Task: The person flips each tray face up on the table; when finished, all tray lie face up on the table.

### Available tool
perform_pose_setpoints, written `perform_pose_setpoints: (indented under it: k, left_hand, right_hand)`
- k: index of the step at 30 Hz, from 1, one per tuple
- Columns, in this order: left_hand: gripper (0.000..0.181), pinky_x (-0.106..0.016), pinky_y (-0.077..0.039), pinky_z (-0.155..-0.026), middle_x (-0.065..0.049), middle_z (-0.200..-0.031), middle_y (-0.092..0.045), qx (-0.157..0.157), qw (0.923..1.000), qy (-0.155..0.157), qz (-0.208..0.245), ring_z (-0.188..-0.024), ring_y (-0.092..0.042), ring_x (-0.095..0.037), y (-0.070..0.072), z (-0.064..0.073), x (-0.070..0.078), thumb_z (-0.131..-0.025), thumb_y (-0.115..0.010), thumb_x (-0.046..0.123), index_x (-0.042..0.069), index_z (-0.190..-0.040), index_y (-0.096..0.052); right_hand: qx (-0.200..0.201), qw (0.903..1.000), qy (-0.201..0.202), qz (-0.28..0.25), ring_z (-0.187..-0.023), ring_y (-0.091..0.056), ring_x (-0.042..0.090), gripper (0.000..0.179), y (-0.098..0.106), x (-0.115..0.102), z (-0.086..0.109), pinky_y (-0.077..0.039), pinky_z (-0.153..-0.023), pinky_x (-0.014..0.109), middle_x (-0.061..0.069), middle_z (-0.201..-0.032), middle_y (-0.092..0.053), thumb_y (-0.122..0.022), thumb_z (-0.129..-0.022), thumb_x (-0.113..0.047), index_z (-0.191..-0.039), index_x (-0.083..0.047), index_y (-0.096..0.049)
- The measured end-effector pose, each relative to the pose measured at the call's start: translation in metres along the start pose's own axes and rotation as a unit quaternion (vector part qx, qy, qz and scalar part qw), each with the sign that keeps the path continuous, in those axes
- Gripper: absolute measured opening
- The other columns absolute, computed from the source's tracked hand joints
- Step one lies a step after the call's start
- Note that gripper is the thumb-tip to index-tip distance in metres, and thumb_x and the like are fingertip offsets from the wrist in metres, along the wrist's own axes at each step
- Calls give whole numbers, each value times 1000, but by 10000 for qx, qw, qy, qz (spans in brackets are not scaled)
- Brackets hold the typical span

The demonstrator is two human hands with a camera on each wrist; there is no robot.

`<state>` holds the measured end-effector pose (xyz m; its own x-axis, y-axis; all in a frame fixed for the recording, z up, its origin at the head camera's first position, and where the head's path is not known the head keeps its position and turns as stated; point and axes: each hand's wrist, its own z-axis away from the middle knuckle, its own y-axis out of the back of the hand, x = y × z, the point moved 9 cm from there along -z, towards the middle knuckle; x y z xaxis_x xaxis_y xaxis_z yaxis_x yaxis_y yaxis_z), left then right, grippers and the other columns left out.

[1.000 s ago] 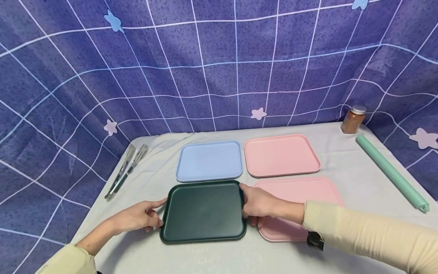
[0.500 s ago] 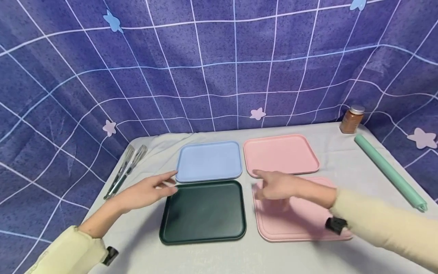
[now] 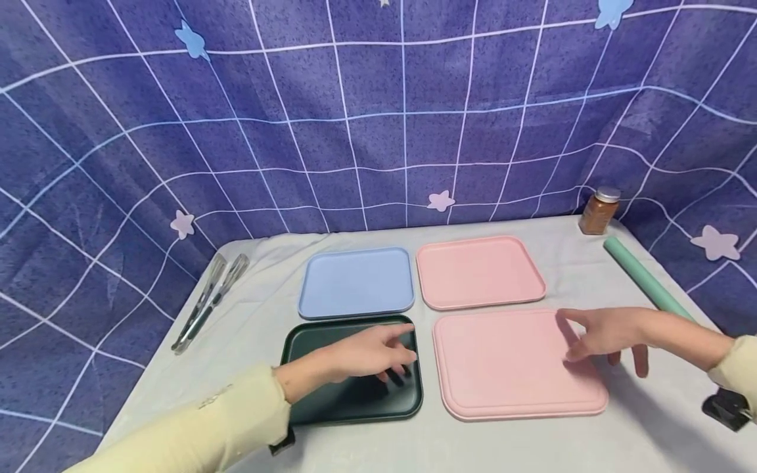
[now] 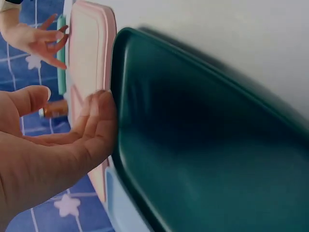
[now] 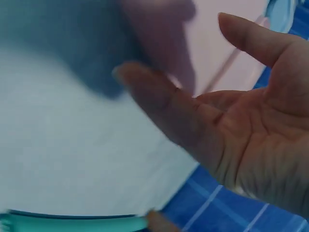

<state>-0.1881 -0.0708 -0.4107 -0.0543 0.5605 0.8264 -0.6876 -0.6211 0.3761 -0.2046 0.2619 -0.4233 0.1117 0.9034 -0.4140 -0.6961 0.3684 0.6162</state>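
My left hand (image 3: pixel 372 353) reaches over the dark green tray (image 3: pixel 402 402), its fingers extended near the tray's right rim. In the left wrist view this hand holds nothing. At right, my right hand (image 3: pixel 609 332) hovers by the right edge of a pink slab (image 3: pixel 508 368), tray-sized with a line along its border. Its thumb and fingers are spread, and the palm shows bare in the right wrist view. Behind these lie a light blue tray (image 3: pixel 357 282) and a pink tray (image 3: pixel 480 272).
Metal tongs (image 3: pixel 209 302) lie at the table's left edge. A brown jar with a silver lid (image 3: pixel 600 211) stands at the back right. Beside it, a green roll (image 3: pixel 644 276) is partly covered by the right arm. A purple starry cloth (image 3: pixel 378 131) hangs behind.
Both hands have let go of the dark green tray's sides. The left hand has moved right across that tray; the right hand has moved right over the pink slab to its far side.
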Motion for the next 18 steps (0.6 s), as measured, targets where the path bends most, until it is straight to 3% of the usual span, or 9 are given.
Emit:
perform_pose_setpoints:
  k: [3,7,13,18]
  left_hand:
    - [75,-33,-56,-71,-8,-103,-71,-246,9996,110,26,-86,-68,-20,-13,-13,-1,-99,-60,29,10,-160,-22]
    - [79,-27,-51,-61,-9,-87,-73,-486,9978,325,-310,-68,-65,-17,-23,-26,-5,-99,-60,31,8,-161,-16]
    - [79,-27,-42,-56,-13,-78,-73,-806,9917,509,-860,-57,-58,-16,-32,-32,-8,-99,-59,32,6,-161,-16]
    - [81,-26,-38,-52,-11,-69,-71,-998,9864,480,-1217,-51,-53,-17,-41,-34,-6,-98,-60,31,6,-161,-15]
  right_hand:
    - [-75,9994,-88,-332,-77,-58,26,104,-6,20,0,-58,-52,45,16,-98,-56,-72,-88,-41,-157,0,-7]
    - [-38,9973,-24,-736,-70,-57,24,105,-10,34,-1,-57,-49,41,9,-87,-51,-71,-89,-39,-157,3,-3]
    - [-189,9921,68,-1237,-61,-65,18,107,-20,36,-1,-55,-46,34,11,-86,-65,-69,-91,-39,-157,5,3]
    - [-240,9895,60,-1426,-58,-67,17,110,-22,32,-1,-55,-46,33,14,-83,-66,-69,-91,-38,-156,6,7]
